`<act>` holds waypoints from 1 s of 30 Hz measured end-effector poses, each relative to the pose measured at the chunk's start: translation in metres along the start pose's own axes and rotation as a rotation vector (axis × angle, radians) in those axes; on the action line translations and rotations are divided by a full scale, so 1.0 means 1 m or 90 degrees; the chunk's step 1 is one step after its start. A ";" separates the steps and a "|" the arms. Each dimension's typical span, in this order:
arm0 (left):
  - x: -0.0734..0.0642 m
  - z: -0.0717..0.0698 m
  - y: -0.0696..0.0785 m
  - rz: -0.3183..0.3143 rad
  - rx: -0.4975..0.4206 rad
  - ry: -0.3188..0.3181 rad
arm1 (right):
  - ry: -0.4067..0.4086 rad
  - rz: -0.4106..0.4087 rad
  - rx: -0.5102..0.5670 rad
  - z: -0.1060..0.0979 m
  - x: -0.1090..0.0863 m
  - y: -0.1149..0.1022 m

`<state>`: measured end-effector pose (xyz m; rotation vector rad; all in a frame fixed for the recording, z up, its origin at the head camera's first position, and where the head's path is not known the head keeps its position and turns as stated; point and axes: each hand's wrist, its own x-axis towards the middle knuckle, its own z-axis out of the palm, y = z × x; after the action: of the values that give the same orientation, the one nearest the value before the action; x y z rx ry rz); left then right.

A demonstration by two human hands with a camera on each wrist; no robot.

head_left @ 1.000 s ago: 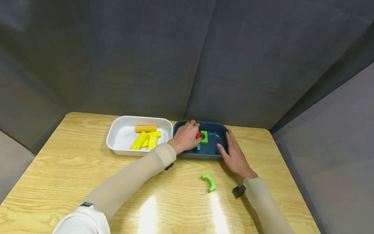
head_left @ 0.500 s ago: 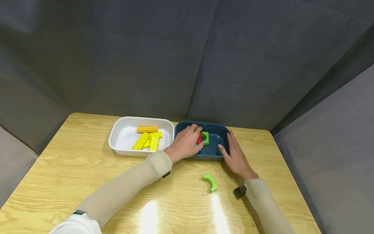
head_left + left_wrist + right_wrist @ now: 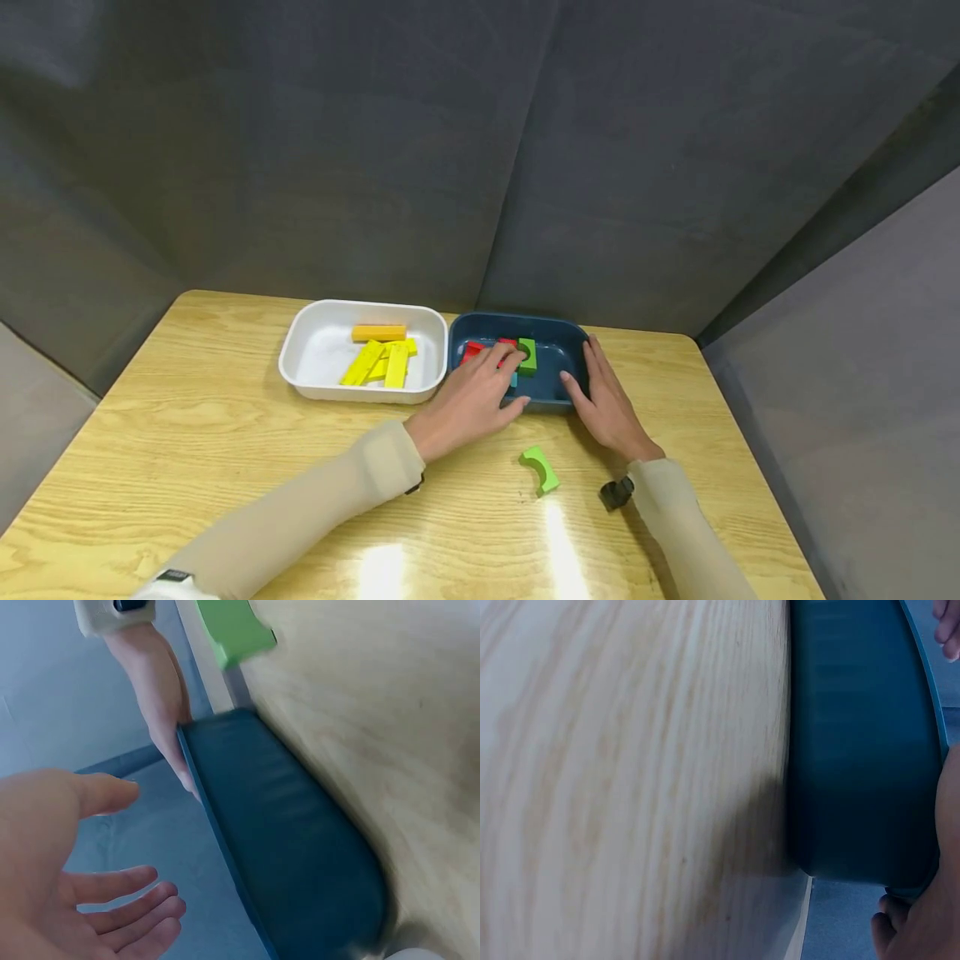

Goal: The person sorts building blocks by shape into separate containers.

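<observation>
My left hand [image 3: 472, 408] hovers over the front left of a dark blue tray [image 3: 557, 354]. Its fingers are loosely bent, and the left wrist view shows nothing between them and the thumb. Beneath and beyond the fingertips lie red blocks [image 3: 472, 349], a green block with a round cut-out [image 3: 532, 360] and a small light-blue piece [image 3: 513, 381], partly covered by the hand. My right hand [image 3: 611, 412] holds the tray's right end, fingers along the outside and thumb over the inside. On the table in front lies a light green arch block [image 3: 542, 468].
A white tray [image 3: 306, 358] stands against the dark tray's left side. Several yellow blocks [image 3: 396, 367] and an orange block [image 3: 378, 332] lie in it. Grey cloth walls [image 3: 360, 167] rise behind and beside the wooden table [image 3: 300, 450].
My left hand has drawn back toward the tray's front edge, uncovering red blocks. The right hand and the green arch block have stayed where they were.
</observation>
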<state>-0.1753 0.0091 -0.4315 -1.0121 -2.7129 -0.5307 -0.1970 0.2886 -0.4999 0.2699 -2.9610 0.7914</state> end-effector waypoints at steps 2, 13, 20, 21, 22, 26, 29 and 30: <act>-0.007 -0.001 0.003 0.008 -0.006 0.005 | 0.000 -0.001 0.001 0.000 0.000 0.001; -0.039 0.001 0.019 0.046 -0.052 0.057 | 0.001 0.000 0.002 0.000 0.001 0.001; -0.055 0.005 0.033 0.039 -0.085 0.038 | -0.002 -0.001 0.003 0.000 0.000 0.001; -0.057 0.006 0.035 0.036 -0.090 0.032 | -0.002 0.000 0.003 -0.001 -0.001 0.001; -0.059 0.008 0.036 0.034 -0.095 0.025 | -0.002 0.000 0.004 -0.001 -0.001 0.001; -0.064 0.014 0.043 0.030 -0.104 -0.003 | -0.001 0.001 0.004 -0.002 -0.001 0.001; -0.067 0.020 0.046 0.028 -0.100 -0.015 | -0.001 0.000 0.005 -0.001 0.000 0.000; -0.068 0.022 0.047 0.028 -0.097 -0.018 | -0.002 -0.001 0.006 -0.001 0.000 0.000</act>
<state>-0.0952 0.0107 -0.4604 -1.1208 -2.7026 -0.7293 -0.1965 0.2894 -0.4992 0.2742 -2.9598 0.8060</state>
